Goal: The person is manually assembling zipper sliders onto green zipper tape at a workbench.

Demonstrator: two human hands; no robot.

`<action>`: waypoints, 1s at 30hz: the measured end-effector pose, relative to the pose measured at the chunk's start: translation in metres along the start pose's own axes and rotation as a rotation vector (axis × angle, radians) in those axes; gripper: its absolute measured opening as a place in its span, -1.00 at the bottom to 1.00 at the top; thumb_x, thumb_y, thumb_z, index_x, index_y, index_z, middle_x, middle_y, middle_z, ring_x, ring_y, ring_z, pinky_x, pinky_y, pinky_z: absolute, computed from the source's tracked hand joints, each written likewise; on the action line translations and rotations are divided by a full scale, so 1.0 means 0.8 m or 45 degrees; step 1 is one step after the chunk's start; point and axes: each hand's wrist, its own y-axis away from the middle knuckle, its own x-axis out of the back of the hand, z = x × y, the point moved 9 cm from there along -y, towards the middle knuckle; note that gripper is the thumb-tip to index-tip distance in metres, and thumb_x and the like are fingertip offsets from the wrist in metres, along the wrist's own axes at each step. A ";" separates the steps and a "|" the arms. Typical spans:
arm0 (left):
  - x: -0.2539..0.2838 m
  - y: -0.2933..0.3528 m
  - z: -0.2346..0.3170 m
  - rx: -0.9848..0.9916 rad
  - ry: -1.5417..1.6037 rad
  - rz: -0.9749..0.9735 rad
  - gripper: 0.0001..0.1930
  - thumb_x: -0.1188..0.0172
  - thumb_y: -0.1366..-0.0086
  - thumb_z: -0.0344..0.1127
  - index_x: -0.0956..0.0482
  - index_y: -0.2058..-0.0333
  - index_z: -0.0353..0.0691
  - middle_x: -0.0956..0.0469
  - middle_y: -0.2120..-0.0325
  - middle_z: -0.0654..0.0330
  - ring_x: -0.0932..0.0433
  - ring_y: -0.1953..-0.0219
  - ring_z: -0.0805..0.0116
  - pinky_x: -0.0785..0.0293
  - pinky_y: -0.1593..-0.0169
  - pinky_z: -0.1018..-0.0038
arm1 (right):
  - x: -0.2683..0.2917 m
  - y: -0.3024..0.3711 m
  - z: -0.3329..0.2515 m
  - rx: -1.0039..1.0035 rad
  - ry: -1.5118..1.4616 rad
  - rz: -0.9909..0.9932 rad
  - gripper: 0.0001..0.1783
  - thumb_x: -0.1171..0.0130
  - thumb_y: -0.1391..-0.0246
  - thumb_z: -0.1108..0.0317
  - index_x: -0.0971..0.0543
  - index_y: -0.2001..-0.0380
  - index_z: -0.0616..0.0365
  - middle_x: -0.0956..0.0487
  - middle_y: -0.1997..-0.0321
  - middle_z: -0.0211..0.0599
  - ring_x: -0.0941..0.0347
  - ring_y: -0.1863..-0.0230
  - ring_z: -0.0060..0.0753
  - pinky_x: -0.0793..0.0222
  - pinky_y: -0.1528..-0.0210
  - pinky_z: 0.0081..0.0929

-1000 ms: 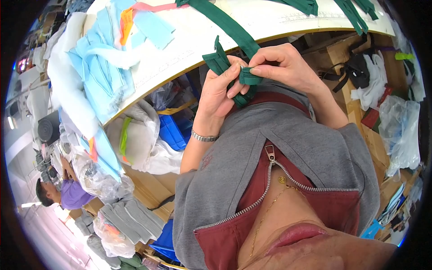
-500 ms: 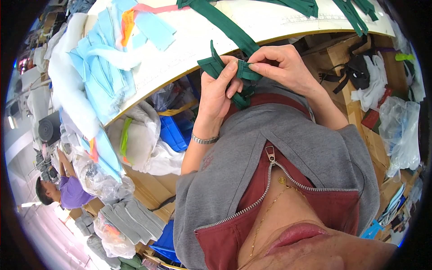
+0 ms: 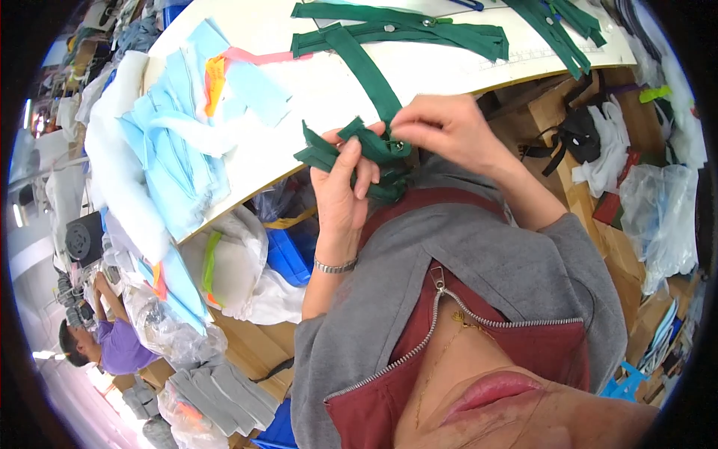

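Observation:
My left hand (image 3: 345, 176) grips a folded dark green fabric strip (image 3: 370, 144) between thumb and fingers, just off the table's near edge. Its loose ends stick out to the left, and more green cloth hangs below the fingers. A small metal fitting (image 3: 399, 146) shows at the strip's right end. Close above that fitting, my right hand (image 3: 449, 129) has thumb and forefinger pinched together; whether anything is between them is hidden. Another green strip (image 3: 366, 67) runs from the table down behind the hands.
On the white table (image 3: 299, 97) lie more green strips (image 3: 464, 39) with metal fittings, light blue fabric pieces (image 3: 172, 123) and an orange tag (image 3: 215, 84). White batting (image 3: 116, 142) hangs over the left edge. A blue bin (image 3: 288, 258) and cardboard (image 3: 250, 340) stand below. A person (image 3: 123, 346) works at far left.
My right hand has come away from the strip's end to just above it. The left hand, with the strip, appears lower and further left. More of the table's strips show as the view has shifted.

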 end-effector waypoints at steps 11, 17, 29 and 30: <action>0.020 -0.009 0.011 0.063 -0.071 0.199 -0.79 -0.08 -0.17 -0.49 -0.38 0.20 -0.31 -0.52 0.45 0.02 -0.22 0.77 0.60 -0.29 0.57 0.63 | 0.123 -0.102 0.066 0.061 1.416 0.310 -0.83 -0.03 0.12 0.40 -0.53 0.40 0.19 -0.52 0.39 -0.16 -0.45 0.31 -0.15 -0.37 0.28 -0.35; 0.017 -0.011 0.013 0.016 -0.120 0.216 -0.86 -0.14 -0.13 -0.48 -0.45 0.31 -0.35 -0.46 0.53 0.25 -0.23 0.74 0.63 -0.27 0.57 0.67 | 0.152 -0.118 0.100 -0.133 1.583 0.340 -0.82 0.04 0.07 0.40 -0.52 0.41 0.19 -0.51 0.39 -0.15 -0.45 0.31 -0.15 -0.37 0.31 -0.36; -0.001 -0.028 0.011 -0.074 -0.283 0.228 -0.84 -0.14 -0.13 -0.49 -0.46 0.29 -0.40 -0.43 0.57 0.27 -0.24 0.71 0.65 -0.15 0.63 0.73 | 0.022 -0.012 -0.014 -0.060 0.215 0.160 -0.70 -0.21 0.12 0.39 -0.49 0.24 0.17 -0.47 0.44 -0.30 -0.41 0.49 -0.51 -0.32 0.45 -0.64; -0.002 -0.028 0.011 -0.073 -0.313 0.253 -0.83 -0.14 -0.13 -0.50 -0.46 0.28 -0.41 -0.43 0.57 0.27 -0.24 0.71 0.65 -0.13 0.63 0.74 | 0.017 -0.014 -0.024 0.005 0.290 0.155 -0.73 -0.21 0.11 0.38 -0.50 0.27 0.16 -0.48 0.45 -0.27 -0.44 0.52 -0.39 -0.34 0.49 -0.58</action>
